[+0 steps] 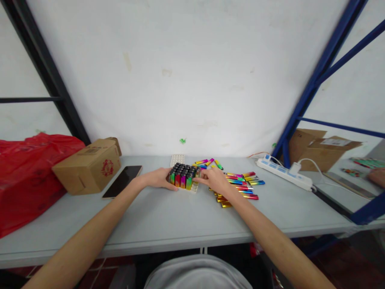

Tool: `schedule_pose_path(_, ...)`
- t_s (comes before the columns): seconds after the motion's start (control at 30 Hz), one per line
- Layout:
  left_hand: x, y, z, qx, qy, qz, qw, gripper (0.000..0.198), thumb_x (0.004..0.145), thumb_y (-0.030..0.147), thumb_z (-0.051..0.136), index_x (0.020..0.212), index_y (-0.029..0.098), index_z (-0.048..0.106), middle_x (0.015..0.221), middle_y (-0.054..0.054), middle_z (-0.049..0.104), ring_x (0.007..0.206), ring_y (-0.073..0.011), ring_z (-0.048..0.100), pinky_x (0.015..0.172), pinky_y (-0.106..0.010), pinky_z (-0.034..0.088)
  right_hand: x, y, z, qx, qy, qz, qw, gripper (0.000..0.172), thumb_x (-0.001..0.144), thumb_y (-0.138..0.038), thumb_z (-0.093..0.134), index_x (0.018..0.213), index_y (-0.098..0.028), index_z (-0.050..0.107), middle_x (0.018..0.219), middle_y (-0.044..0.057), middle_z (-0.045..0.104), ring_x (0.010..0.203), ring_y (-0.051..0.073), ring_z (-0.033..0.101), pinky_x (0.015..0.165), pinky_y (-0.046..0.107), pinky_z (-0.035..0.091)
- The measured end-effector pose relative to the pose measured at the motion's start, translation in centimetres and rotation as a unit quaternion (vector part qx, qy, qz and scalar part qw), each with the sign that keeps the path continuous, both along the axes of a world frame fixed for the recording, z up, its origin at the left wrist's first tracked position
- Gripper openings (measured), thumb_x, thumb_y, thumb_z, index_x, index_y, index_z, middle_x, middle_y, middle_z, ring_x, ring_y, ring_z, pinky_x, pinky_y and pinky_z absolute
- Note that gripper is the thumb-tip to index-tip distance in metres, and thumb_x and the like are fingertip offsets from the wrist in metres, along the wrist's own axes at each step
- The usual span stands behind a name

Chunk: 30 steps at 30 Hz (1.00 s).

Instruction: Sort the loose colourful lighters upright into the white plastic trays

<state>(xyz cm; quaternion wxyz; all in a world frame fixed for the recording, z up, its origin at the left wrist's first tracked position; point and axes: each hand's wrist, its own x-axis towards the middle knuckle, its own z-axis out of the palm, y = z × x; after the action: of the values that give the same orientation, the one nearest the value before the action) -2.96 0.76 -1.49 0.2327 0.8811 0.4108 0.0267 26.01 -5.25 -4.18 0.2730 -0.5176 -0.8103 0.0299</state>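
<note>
Upright lighters (183, 178) with black tops and shiny coloured bodies stand packed in rows in a white tray (194, 188). Around the left side of this block my left hand (161, 178) is closed, its thumb along the front and its other fingers partly hidden behind. At the block's right side, my right hand (213, 178) pinches a gold lighter (197, 172) over the tray's right end; its lower part is hard to make out. Loose metallic lighters (240, 186) lie in a pile beside and beyond my right hand, partly covered by my forearm.
Behind the block lies another white tray (177, 159). To the left are a dark phone or tablet (123, 180), a cardboard box (90, 166) and a red plastic bag (33, 176). A power strip (284, 174) with cords lies right, near a blue frame (313, 84). Another person's hand (376, 176) shows far right.
</note>
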Motion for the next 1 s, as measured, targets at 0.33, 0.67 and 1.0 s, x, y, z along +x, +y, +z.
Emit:
schedule_pose_path(0.33, 0.0, 0.2, -0.1, 0.005, 0.015, 0.015, 1.000, 0.087, 0.069, 0.073, 0.078, 0.136, 0.020, 0.061, 0.131, -0.008, 0.077, 0.117, -0.0343, 0.073, 0.100, -0.037, 0.057, 4.3, 6.3, -0.3, 0.060, -0.027, 0.034, 0.997, 0.031, 0.104, -0.031, 0.064, 0.127, -0.012, 0.070, 0.133, 0.020, 0.071, 0.127, 0.027, 0.064, 0.111, 0.041, 0.047)
schedule_pose_path(0.67, 0.0, -0.1, 0.1, -0.007, -0.005, 0.011, 1.000, 0.085, 0.069, 0.072, 0.078, 0.135, 0.021, 0.063, 0.130, -0.006, 0.078, 0.117, -0.0328, 0.073, 0.098, -0.034, 0.057, 2.4, 8.0, 0.4, -0.046, -0.214, 0.048, 0.975, 0.043, 0.108, -0.041, 0.058, 0.145, -0.020, 0.066, 0.134, 0.015, 0.073, 0.122, 0.026, 0.069, 0.104, 0.033, 0.047)
schedule_pose_path(1.0, 0.0, 0.2, -0.2, -0.007, -0.001, 0.010, 1.000, 0.082, 0.069, 0.071, 0.079, 0.131, 0.019, 0.064, 0.129, -0.007, 0.078, 0.117, -0.0331, 0.072, 0.096, -0.034, 0.057, 3.6, 3.8, 1.7, -0.042, -0.249, -0.001, 0.968, 0.034, 0.111, -0.040, 0.053, 0.113, -0.019, 0.079, 0.102, 0.015, 0.080, 0.092, 0.025, 0.075, 0.079, 0.028, 0.047)
